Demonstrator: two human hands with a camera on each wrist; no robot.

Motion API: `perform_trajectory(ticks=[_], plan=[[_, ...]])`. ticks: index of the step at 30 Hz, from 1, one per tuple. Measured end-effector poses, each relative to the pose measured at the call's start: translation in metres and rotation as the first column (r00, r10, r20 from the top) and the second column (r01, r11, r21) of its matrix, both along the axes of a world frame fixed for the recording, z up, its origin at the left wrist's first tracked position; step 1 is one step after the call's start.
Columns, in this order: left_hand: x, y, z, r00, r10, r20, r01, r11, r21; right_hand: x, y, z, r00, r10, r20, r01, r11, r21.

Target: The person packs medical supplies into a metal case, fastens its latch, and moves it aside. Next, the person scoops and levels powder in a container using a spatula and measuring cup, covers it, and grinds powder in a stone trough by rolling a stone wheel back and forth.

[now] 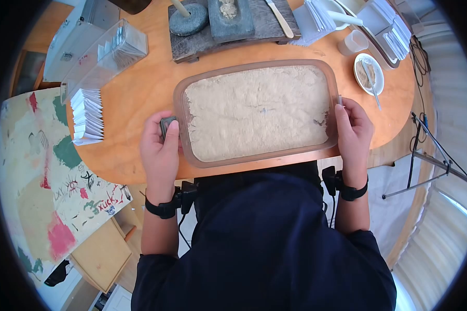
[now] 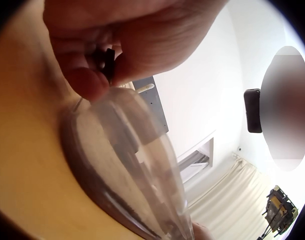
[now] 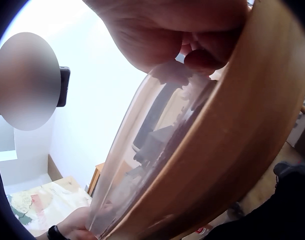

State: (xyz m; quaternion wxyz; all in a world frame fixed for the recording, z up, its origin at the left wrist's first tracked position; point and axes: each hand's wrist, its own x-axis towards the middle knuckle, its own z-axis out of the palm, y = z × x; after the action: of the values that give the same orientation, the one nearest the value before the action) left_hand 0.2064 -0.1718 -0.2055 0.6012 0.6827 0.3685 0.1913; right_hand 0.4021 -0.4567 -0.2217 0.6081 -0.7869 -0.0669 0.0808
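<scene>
A clear plastic tub (image 1: 179, 103) filled with pale powder (image 1: 249, 114) stands at the table's near edge. My left hand (image 1: 158, 145) is at its left end, pinching a small dark rectangular piece (image 1: 165, 126) between thumb and fingers. In the left wrist view that dark piece (image 2: 109, 62) shows close by the tub's end. At the other end my right hand (image 1: 356, 129) grips the tub, thumb on the near side and fingers curled behind. The right wrist view has the curled fingers (image 3: 207, 60) against the tub's clear wall (image 3: 117, 155).
Beyond the tub, a dark wooden board (image 1: 192, 49) bears stone dishes and a spatula (image 1: 280, 19). At right are a white bowl (image 1: 374, 85) of brownish powder with a spoon, and a plastic cup (image 1: 353, 42). White folded papers (image 1: 87, 116) and a clear box (image 1: 132, 49) stand left.
</scene>
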Motion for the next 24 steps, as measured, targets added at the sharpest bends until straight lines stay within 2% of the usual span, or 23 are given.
perform_trajectory(ticks=[5,7,11,14,16,19,24], plan=[[-0.0019,-0.0008,-0.0012,1.000,-0.011,0.025,0.011,1.000,0.006,-0.0007,-0.0016,-0.0011,1.000,-0.003,0.005,0.003,1.000,-0.004],[-0.0013,-0.0002,-0.0005,1.000,-0.018,-0.020,0.018,1.000,-0.008,0.0013,-0.0009,-0.0017,1.000,0.003,0.010,-0.003,0.999,-0.039],[-0.0012,-0.0027,-0.0007,1.000,0.000,0.007,0.000,1.000,0.000,-0.0003,-0.0006,0.0004,1.000,-0.005,0.004,0.005,1.000,-0.002],[-0.0010,0.0000,-0.0008,1.000,-0.009,-0.013,0.009,1.000,0.015,0.0018,-0.0005,-0.0006,0.999,0.026,0.039,-0.024,0.998,-0.061],[-0.0039,-0.0002,-0.0019,1.000,-0.008,-0.004,0.008,1.000,0.017,-0.0022,0.0005,0.0022,1.000,-0.002,-0.002,0.002,1.000,0.024],[-0.0039,0.0024,-0.0043,0.999,-0.040,-0.007,0.040,0.999,0.033,-0.0001,-0.0003,0.0018,1.000,0.011,0.024,-0.010,0.998,-0.056],[0.0005,-0.0010,-0.0003,1.000,-0.011,-0.008,0.011,0.999,0.052,0.0015,-0.0018,0.0002,1.000,0.020,0.012,-0.020,0.999,-0.044]])
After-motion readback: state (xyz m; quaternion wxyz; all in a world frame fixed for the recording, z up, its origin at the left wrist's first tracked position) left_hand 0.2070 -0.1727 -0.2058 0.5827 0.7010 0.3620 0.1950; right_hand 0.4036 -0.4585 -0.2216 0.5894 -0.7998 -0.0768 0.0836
